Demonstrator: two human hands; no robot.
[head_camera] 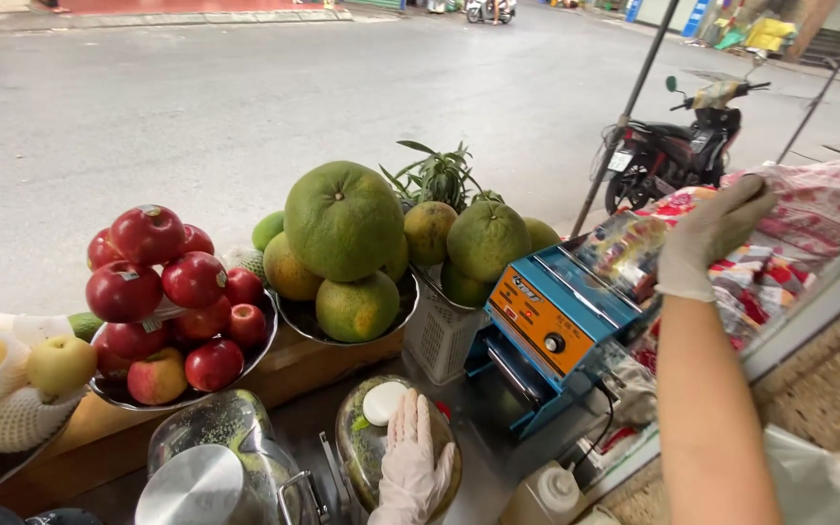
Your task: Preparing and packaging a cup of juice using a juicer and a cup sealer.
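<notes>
We're looking down over a street-side fruit stall. Our left hand (412, 465), in a thin pale glove, lies flat and open, fingers spread, on top of a green coconut (367, 442) near the bottom edge; it rests there without closing round it, just beside the coconut's pale, cut white top. Our right hand (710, 233), gloved as well, reaches out to the right, its fingers bent loosely over a pile of colourful packets (760, 277). We can't tell whether they actually pinch one. Just left of that hand stands a blue and orange machine (548, 326) with a round knob on its slanted front. Behind the coconut sits a metal bowl (294, 316) heaped with green pomelos (343, 220), and further left another bowl carries red apples (148, 282). A white plastic basket (437, 335) holds more green fruit next to the machine. A steel lid (201, 486) shows at the bottom left. Out on the road, a parked motorbike (678, 146) stands well apart.
</notes>
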